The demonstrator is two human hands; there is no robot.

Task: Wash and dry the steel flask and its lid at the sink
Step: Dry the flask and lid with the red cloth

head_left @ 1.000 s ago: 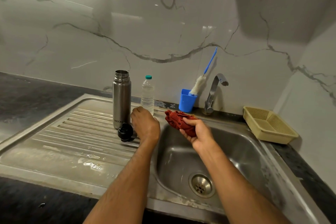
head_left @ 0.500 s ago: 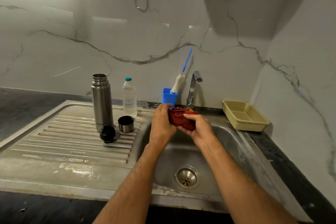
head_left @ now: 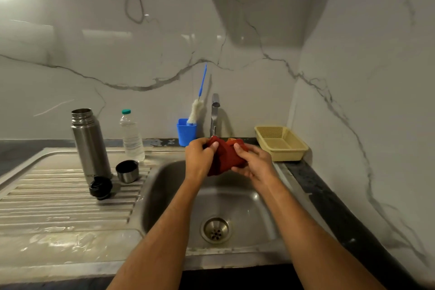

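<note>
The steel flask (head_left: pixel 90 142) stands upright and uncapped on the ribbed drainboard (head_left: pixel 58 198) at the left. Its steel cup lid (head_left: pixel 127 171) sits just right of it, and the black stopper (head_left: pixel 100 187) lies in front. Over the sink basin (head_left: pixel 235 207), below the tap (head_left: pixel 214 113), both hands hold a bunched red cloth (head_left: pixel 226 156). My left hand (head_left: pixel 199 159) pinches its left edge. My right hand (head_left: pixel 255 161) grips its right side from below.
A clear water bottle (head_left: pixel 131 136) stands behind the cup lid. A blue cup (head_left: pixel 186 134) holding a bottle brush (head_left: pixel 196 110) stands left of the tap. A yellow basket (head_left: pixel 281 142) sits on the dark counter at the right corner. The drain (head_left: pixel 215 229) is uncovered.
My left hand left the drainboard, where the cup lid now stands, and came over to take the cloth that my right hand held. The view has shifted right.
</note>
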